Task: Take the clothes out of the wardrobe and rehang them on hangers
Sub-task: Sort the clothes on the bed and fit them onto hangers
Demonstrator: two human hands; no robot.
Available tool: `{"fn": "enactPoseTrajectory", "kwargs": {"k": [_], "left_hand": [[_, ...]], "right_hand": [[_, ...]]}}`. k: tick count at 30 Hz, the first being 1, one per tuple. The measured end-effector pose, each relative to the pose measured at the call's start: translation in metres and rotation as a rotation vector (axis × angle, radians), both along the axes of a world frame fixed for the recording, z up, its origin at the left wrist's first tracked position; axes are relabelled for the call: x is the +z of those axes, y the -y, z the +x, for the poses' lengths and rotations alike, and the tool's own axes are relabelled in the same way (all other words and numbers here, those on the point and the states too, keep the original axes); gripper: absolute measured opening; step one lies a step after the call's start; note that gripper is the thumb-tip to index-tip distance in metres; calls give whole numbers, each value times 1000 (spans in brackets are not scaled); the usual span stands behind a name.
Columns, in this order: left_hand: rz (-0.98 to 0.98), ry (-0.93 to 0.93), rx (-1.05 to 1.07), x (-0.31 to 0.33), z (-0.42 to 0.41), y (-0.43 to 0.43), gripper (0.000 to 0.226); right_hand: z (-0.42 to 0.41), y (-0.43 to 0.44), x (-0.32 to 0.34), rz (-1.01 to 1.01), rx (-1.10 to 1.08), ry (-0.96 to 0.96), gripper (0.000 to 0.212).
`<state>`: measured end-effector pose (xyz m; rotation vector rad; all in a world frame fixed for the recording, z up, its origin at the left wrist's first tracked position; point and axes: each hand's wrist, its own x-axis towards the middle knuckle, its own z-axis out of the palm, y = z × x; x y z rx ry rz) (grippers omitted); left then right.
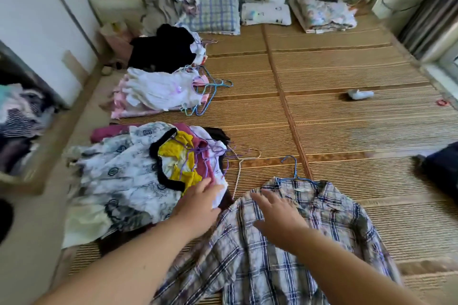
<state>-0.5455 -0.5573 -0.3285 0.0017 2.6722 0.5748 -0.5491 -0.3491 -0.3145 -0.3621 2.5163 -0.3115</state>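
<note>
**On the mat: 1 shirt hung, the next garment waiting**

Over the near edge of the mat, the left hand (198, 203) reaches forward with its fingers straight and loosely spread. The fingertips lie at the white hem of the nearest pile (124, 176). The right hand (275, 215) is also spread flat and pinches nothing. It sits over the shoulder of the plaid shirt (322, 230), though motion blur hides whether the palm presses the cloth or hangs just above it.

The plaid shirt lies face up on the woven mat (347, 119), with a blue hanger (295, 171) already in its collar and the hook pointing away. A bare white hanger (239, 176) lies between the shirt and the nearest pile. Beyond them, 2 more piles, 1 pale (158, 94) and 1 black (161, 49), run along the mat's left edge, each with hanger hooks sticking out.

The step in hand looks like finishing this shirt by smoothing it or shifting it onto the nearest pile. That would call for both hands to close on the shoulders or the hook and lift without the hanger slipping out. At far left, the wardrobe (22, 119) holds crumpled clothes, so much of the task remains.
</note>
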Motion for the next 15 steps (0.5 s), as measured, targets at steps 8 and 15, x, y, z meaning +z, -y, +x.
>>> {"fn": "enactPoseTrajectory", "kwargs": {"k": [8, 15], "left_hand": [[5, -1, -22, 24, 70, 160, 59], [16, 47, -115, 53, 88, 304, 57]], "right_hand": [[37, 158, 38, -54, 13, -113, 60], [76, 283, 50, -107, -217, -114, 58]]}}
